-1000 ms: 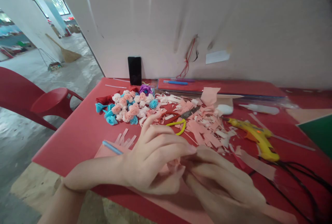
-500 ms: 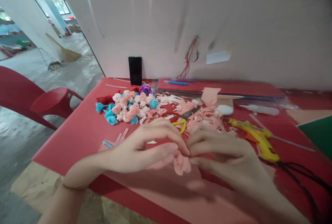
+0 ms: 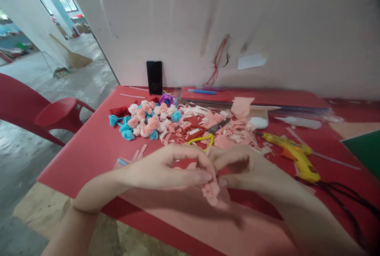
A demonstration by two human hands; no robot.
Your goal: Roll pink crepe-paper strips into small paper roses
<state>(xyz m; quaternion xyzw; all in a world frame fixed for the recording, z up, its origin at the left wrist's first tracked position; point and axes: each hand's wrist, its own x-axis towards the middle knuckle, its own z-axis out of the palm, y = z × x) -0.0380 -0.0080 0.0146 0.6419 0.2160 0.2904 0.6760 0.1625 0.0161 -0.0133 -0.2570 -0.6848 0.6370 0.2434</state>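
A small pink paper rose (image 3: 210, 192) hangs with its petals downward at the fingertips of my left hand (image 3: 178, 167), whose thumb and fingers pinch its base. My right hand (image 3: 246, 167) is curled in from the other side, its fingertips meeting the left ones at the rose; its exact grip is partly hidden. Beneath both hands lies a large pink paper sheet (image 3: 190, 220). Just beyond the fingers rest scissors (image 3: 208, 134) with red and yellow handles, among pink paper scraps (image 3: 225, 141).
Finished paper roses (image 3: 145, 119) in pink, white and blue are heaped at the back left. A phone (image 3: 154, 77) leans on the wall. To the right lie a yellow glue gun (image 3: 291, 153) and its black cable (image 3: 341, 196). A red chair (image 3: 59, 117) stands left of the red table (image 3: 80, 145).
The rose has shifted slightly right and down with my left hand. My left thumb now lies straighter across its base, and my right fingers have altered their curl around it.
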